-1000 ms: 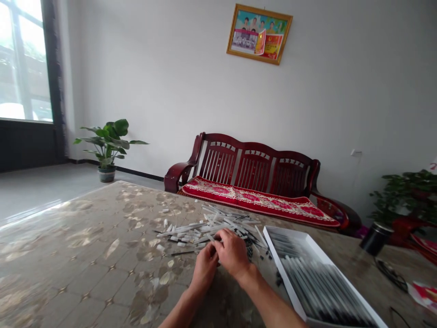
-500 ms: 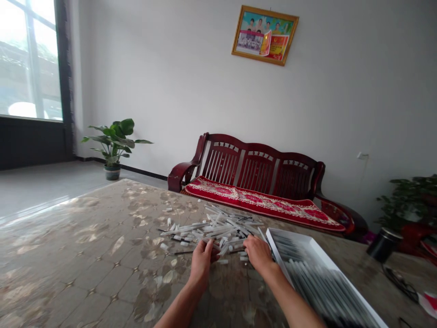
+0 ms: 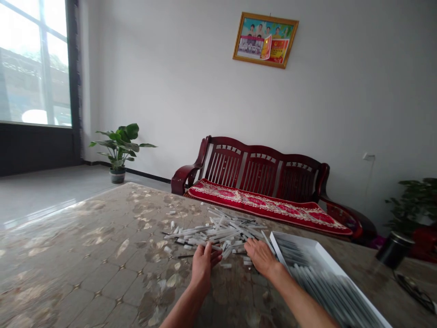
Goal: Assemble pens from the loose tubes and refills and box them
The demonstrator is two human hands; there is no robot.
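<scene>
A loose heap of whitish translucent pen barrels, short caps and thin dark refills [image 3: 221,231] lies on the patterned tabletop [image 3: 112,282]. At the near edge of the heap, my left hand [image 3: 203,263] is closed with its fingers curled around a pale pen barrel [image 3: 215,247]. My right hand [image 3: 261,256] rests palm down at the heap's right side, its fingers stretched out towards the loose parts. Nothing shows in that hand, though its fingertips are partly hidden. Right beside my right forearm stands a white open box [image 3: 316,248] with rows of pens [image 3: 334,287] in it.
A dark cylindrical canister [image 3: 394,249] and a black cable [image 3: 414,291] are on the table at the right. Beyond the table is a dark red wooden bench [image 3: 259,171] with a red patterned cover [image 3: 269,207]. A potted plant [image 3: 119,150] stands on the floor at the left.
The view has shifted slightly, so everything sits a little further right and lower. My right hand's fingers have straightened over the heap. The left hand stays at the heap's near edge, with a barrel now visible.
</scene>
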